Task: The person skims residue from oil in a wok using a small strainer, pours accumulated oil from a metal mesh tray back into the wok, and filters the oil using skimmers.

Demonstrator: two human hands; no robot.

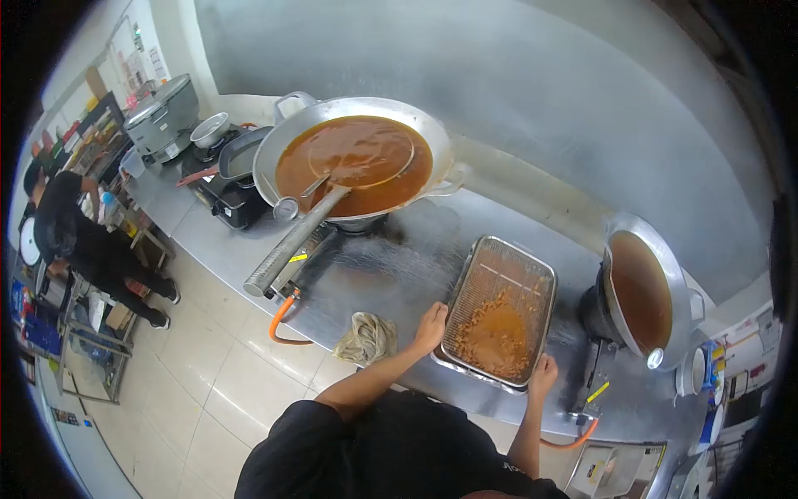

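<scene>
Wire-mesh tray of brown crumbs between left hand, fingers curled tight on its left edge, and right hand, fingers curled around its lower right edge, steel counter underneath, crumpled cloth nearby, liquid-filled woks either side, tiled floor, black-clad person beyond

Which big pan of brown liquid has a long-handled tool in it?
The left pan, left of the mesh tray: a thick metal handle slants out over its near rim. The right pan shows no such handle.
</scene>
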